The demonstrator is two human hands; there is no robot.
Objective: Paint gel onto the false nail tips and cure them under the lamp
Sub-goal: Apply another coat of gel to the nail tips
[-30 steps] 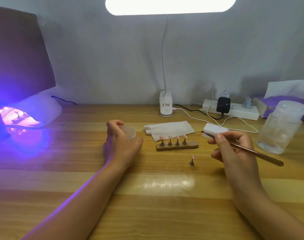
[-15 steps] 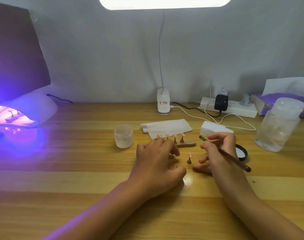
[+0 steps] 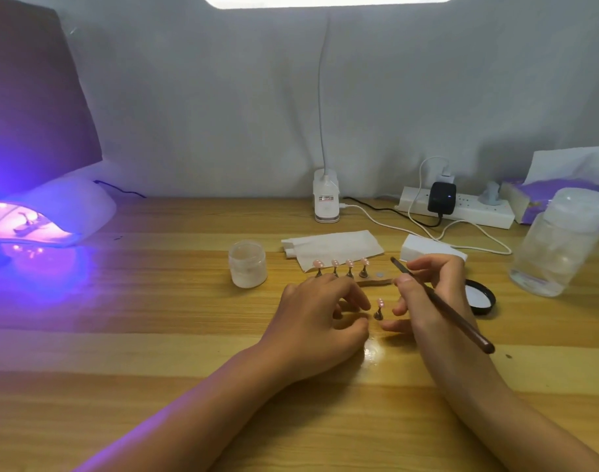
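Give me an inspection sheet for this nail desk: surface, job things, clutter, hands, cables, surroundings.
Surface: wooden table, glare patch near the hands.
Job's things: four nail tips standing on a strip; single nail tip apart in front; gel jar open; black lid at right; curing lamp lit at left.
Clutter: paper wipe, white block, clear bottle, tissue box.
Hands: left hand loosely curled beside the single nail tip, holding nothing; right hand grips brush.
Cables: cables, white and black, run to power strip.
Surroundings: grey cloth backdrop; desk lamp base at the back edge.
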